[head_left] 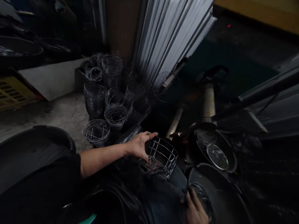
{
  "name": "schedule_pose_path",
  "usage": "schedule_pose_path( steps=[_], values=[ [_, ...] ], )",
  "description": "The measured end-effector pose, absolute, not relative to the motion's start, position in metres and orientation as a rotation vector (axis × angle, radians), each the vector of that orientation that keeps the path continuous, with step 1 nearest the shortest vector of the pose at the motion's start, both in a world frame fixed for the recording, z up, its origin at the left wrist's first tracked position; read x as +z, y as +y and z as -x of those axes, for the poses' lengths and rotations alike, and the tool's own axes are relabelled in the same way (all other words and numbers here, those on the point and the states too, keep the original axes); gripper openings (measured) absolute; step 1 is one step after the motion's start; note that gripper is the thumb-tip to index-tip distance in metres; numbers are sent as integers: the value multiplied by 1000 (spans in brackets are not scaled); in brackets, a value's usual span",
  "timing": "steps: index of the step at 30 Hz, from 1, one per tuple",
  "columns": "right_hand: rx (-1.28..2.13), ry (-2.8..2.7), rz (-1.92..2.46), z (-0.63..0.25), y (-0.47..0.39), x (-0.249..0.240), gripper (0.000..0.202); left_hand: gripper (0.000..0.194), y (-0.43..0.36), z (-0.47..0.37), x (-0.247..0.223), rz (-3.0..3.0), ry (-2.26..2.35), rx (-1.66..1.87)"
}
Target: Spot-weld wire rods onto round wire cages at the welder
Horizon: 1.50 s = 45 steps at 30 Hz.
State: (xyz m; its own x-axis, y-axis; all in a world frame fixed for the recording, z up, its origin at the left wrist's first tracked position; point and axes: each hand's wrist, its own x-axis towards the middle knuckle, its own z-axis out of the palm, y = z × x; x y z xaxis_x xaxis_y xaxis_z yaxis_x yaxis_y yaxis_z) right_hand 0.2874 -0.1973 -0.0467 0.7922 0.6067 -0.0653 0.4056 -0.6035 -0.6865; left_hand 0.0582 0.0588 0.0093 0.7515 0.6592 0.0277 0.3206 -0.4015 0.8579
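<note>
A round basket of metal wire [164, 155] lies tilted in front of me, its hoops joined by cross wires. My left hand [139, 145] reaches in from the left with thumb and index finger spread across the basket's left end, gripping its rim. Its other fingers are partly hidden behind the wires. At the lower right is my right hand [196, 207], fingers stretched out and dark at the tips, beside a dark round tub [221, 194] that holds loops of thin wire [201, 189]. Nothing shows clearly between those fingers.
Several stacks of wire baskets [94, 96] stand on the floor ahead to the left. Metal panels [170, 34] lean upright behind them. On the right, a pan [233, 163] holds a shiny round piece [217, 156]. A yellow crate [15, 90] sits far left.
</note>
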Motion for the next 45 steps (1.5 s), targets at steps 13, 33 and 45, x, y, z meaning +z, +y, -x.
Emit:
schedule_pose_path(
  steps=[13,33,45],
  values=[
    [624,-1448,1808,-260,-151,40,18,112,52,-86,-13,-2132,718,439],
    [4,-2199,2018,-241,-95,29,29,104,53,-84,-6,-2330,700,443],
    [-176,-2093,1812,-249,-91,18,23,106,58,-93,-8,-2184,742,551]
  ],
)
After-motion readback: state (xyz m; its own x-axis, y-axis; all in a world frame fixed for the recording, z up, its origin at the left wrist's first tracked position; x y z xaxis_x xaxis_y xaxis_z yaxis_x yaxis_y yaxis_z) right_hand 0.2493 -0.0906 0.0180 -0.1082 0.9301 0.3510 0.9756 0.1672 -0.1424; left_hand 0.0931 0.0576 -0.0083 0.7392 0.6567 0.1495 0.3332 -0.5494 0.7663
